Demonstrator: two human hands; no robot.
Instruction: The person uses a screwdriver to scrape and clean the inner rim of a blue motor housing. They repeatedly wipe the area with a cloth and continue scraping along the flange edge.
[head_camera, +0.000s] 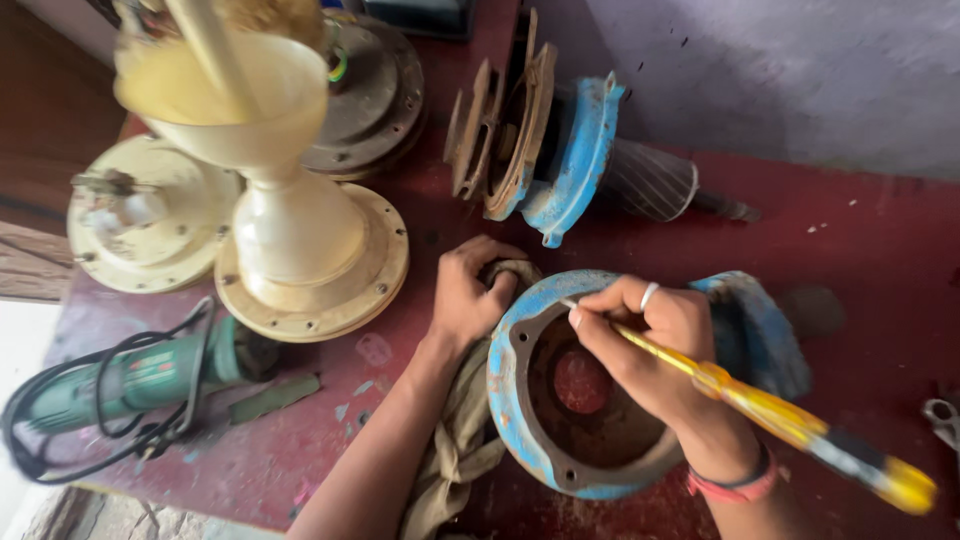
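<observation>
On the left lies a green grinder (120, 385) with its cord, near the table edge (150, 490). Our left hand (468, 295) grips a rag (455, 440) against the blue ring (520, 400). Our right hand (650, 345) pinches a yellow screwdriver (770, 415), tip at the rim. We think the tip could slip on rust and poke us. Open room is on the right.

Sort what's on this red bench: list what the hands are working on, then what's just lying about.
In hand:
- round blue rusty metal housing
- yellow-handled screwdriver, held by right hand
- beige rag, under left hand

Lying about:
- green angle grinder with black cord
- cream fan motor housings
- blue end cover with rotor
</observation>
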